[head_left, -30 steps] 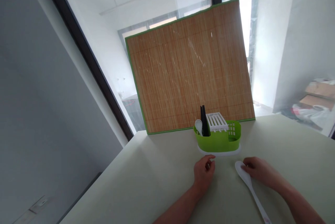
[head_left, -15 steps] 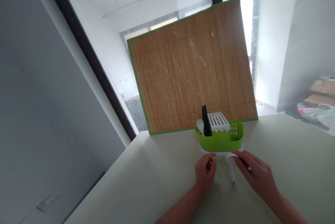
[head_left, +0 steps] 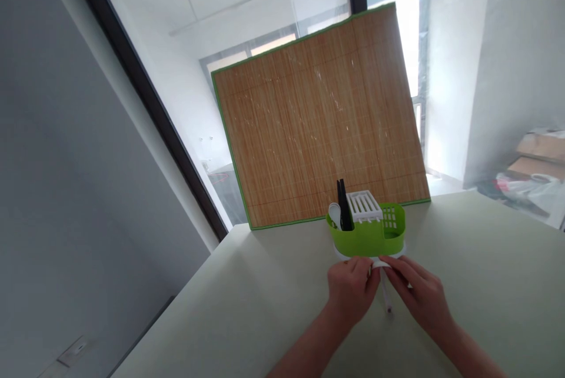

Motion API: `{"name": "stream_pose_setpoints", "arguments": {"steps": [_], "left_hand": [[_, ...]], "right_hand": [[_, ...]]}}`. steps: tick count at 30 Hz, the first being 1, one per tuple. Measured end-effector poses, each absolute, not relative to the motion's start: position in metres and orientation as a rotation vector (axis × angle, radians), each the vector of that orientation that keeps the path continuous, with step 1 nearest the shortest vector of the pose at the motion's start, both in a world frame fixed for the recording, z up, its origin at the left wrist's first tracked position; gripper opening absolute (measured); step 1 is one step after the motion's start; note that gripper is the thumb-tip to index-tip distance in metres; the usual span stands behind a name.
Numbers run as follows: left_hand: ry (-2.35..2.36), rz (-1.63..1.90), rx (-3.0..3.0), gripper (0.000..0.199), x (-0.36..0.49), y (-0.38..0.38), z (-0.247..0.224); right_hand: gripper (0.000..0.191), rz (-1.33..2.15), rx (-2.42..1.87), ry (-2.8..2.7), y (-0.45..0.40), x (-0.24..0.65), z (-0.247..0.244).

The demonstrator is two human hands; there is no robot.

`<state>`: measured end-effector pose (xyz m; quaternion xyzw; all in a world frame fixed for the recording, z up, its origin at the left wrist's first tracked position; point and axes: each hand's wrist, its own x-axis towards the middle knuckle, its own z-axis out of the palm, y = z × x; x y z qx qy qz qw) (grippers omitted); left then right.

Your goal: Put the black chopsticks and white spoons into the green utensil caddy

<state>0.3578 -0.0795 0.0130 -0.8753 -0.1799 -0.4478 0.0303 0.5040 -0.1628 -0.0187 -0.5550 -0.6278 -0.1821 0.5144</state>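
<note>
A white spoon (head_left: 386,298) is held with its bowl up and its handle hanging down toward the table. My right hand (head_left: 417,289) pinches the right side of the bowl between thumb and fingers. From the left, my left hand (head_left: 352,287) closes its thumb and fingers on the bowl's other side. The fingers cover much of the bowl. Just behind both hands stands a green caddy (head_left: 359,244) on a white base. In its left part are black chopsticks (head_left: 344,207) and another white spoon (head_left: 335,214); a white slatted rack (head_left: 364,205) sits over its middle.
A bamboo mat (head_left: 313,125) with green edging leans upright against the glass behind the caddy. The pale table (head_left: 265,301) spreads out on both sides of my arms. Cardboard boxes (head_left: 541,151) and plastic bags lie beyond its right end.
My left hand has moved right and taken hold of the spoon's bowl alongside my right hand. The spoon has shifted slightly left in view and turned. The camera view has shifted slightly.
</note>
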Motion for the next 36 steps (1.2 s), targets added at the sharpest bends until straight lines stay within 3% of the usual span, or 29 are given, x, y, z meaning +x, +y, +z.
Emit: {"name": "stream_pose_setpoints", "arguments": {"steps": [3,8,12,22,29,36], "left_hand": [[-0.569,-1.454,-2.576,0.017,0.355,-0.067,0.036],[-0.708,-1.884,-2.229,0.020,0.345,-0.019,0.106],[-0.780,-1.941,-2.134,0.026,0.354,0.020,0.136],[-1.256,-1.208,-2.514,0.035,0.386,0.062,0.070],[-1.322,-1.050,-2.596,0.024,0.384,0.066,0.055],[-1.360,-0.913,-2.653,0.039,0.385,0.063,0.058]], "right_hand": [[0.026,-0.426,-1.355,-1.479,-0.164,0.506,-0.018],[0.025,-0.469,-1.404,-1.492,-0.162,0.507,-0.019],[0.022,-0.462,-1.413,-1.568,-0.159,0.502,-0.023],[0.015,-0.462,-1.455,-1.668,-0.155,0.497,-0.025],[0.016,-0.440,-1.469,-1.690,-0.155,0.494,-0.024],[0.019,-0.400,-1.502,-1.721,-0.154,0.494,-0.026]]}}
